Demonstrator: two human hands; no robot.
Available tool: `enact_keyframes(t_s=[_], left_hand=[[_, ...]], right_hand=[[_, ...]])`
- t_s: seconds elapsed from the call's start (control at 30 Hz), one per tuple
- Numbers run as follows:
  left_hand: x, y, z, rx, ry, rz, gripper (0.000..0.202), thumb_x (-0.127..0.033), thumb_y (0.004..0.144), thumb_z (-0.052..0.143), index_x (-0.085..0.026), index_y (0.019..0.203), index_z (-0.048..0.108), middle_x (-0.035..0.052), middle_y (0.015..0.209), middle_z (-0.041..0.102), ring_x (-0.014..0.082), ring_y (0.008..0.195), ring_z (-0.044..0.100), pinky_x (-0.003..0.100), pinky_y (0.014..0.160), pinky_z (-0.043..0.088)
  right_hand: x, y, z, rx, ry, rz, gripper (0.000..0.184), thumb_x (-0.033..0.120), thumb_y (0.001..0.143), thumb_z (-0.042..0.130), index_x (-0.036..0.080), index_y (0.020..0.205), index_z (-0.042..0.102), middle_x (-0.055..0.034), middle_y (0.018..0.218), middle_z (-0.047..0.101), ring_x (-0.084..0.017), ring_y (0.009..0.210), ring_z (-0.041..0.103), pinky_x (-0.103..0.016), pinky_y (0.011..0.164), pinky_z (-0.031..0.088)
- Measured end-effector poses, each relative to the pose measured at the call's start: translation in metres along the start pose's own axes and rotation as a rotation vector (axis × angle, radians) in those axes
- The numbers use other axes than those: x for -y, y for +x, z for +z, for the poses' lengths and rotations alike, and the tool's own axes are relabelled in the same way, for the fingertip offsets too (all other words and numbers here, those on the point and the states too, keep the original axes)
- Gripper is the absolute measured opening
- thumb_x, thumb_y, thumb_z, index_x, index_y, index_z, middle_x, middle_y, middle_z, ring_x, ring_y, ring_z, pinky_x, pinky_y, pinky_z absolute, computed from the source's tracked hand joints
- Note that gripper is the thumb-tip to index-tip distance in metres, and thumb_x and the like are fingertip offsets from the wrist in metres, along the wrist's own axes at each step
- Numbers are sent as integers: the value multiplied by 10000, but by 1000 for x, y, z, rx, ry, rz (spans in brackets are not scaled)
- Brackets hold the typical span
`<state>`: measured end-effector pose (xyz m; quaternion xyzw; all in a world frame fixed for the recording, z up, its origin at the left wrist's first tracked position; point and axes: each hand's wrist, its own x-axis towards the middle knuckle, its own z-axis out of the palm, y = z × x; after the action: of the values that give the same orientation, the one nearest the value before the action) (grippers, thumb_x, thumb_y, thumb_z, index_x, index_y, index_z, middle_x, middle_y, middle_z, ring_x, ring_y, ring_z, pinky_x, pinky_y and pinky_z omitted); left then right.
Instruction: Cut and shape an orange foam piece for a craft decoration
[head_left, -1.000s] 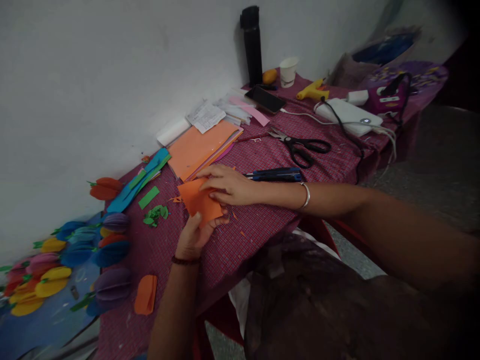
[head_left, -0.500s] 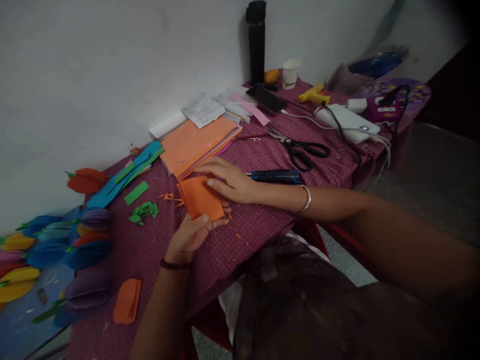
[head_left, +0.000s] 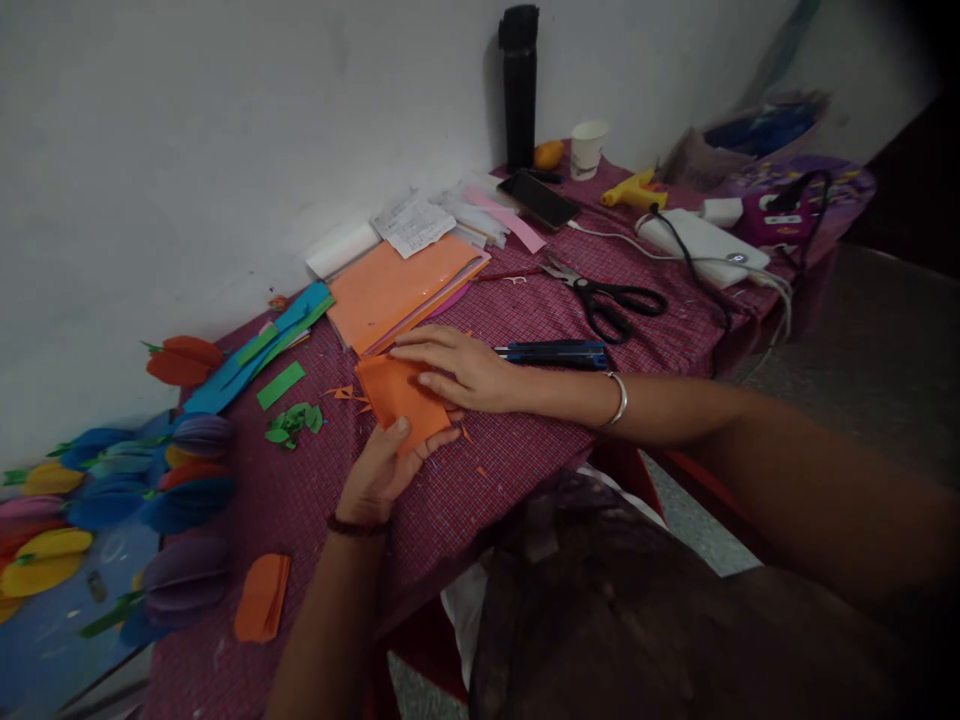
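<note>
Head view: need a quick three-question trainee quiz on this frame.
1. True or false: the left hand and the right hand both touch the orange paper.
2. Which black-handled tool lies beyond the right forearm? A scissors; B stapler; C ruler.
3. What colour are the paper scraps to the left of the orange paper?
Key: 1 true; 2 A; 3 green.

Legible text: none | printed slip [head_left: 414, 222], beyond the right hand [head_left: 457, 365] toward the wall: lines of print, too small to read | white label on purple device [head_left: 772, 205], far right of that hand: unreadable
</note>
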<state>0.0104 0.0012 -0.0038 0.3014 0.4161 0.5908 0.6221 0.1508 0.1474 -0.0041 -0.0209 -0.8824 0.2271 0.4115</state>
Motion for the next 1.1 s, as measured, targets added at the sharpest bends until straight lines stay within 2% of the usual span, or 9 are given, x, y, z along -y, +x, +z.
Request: enact_keyframes(t_s=[0.1, 0.17, 0.23, 0.5, 0.7, 1.0, 1.1], left_hand=[[0, 3, 1, -38, -25, 29, 687, -515, 724, 803, -271, 1331, 592, 100, 1231, 701, 295, 990, 722, 434, 853, 614], [-1, 6, 3, -60, -53, 57, 723, -646, 711, 742, -268, 1313, 606, 102, 1209, 709, 281, 990, 719, 405, 820, 622], [-2, 8, 5, -75, -96, 87, 758, -741, 720, 645, -262, 1307, 610, 106, 1203, 708, 269, 1011, 711, 376, 799, 624], [-6, 11, 7, -126, -207, 121, 678, -699, 866, 473, -279, 1395, 535, 109, 1300, 656, 233, 1034, 696, 358, 793, 625], [-7, 13, 5, -138, -141, 104, 684, -721, 874, 432, -292, 1398, 531, 92, 1288, 663, 237, 1053, 688, 327, 772, 625], [-6, 13, 6, -147, -127, 79, 677, -709, 877, 460, -285, 1401, 524, 94, 1334, 638, 256, 1113, 666, 333, 778, 620], [-5, 14, 3, -159, -120, 101, 661, -703, 881, 466, -283, 1387, 534, 89, 1308, 654, 245, 1096, 673, 341, 804, 613]], right_hand=[[-1, 0, 0, -33, -60, -32, 236, 274, 976, 477, 172, 1118, 636, -136, 1308, 582, -229, 1225, 517, -454, 1043, 425], [-2, 1, 0, -62, -102, -64, 156, 238, 953, 510, 179, 973, 653, -120, 1271, 596, -234, 1192, 520, -449, 1011, 421], [-2, 1, 0, -81, -134, -89, 141, 218, 946, 517, 187, 912, 650, -104, 1251, 602, -232, 1167, 523, -441, 980, 415], [-3, -2, 2, 5, -142, -143, 140, 168, 915, 524, 187, 945, 659, -107, 1241, 598, -241, 1156, 522, -431, 948, 398], [-1, -2, 1, 112, -133, -94, 175, 123, 883, 518, 181, 969, 660, -114, 1250, 595, -244, 1163, 519, -434, 970, 388], [5, -1, -1, 167, -106, -61, 191, 104, 824, 544, 170, 975, 639, -113, 1194, 621, -251, 1123, 535, -427, 945, 392], [7, -1, 0, 177, -67, -60, 194, 169, 867, 553, 153, 1047, 621, -122, 1166, 645, -248, 1103, 558, -426, 962, 400]])
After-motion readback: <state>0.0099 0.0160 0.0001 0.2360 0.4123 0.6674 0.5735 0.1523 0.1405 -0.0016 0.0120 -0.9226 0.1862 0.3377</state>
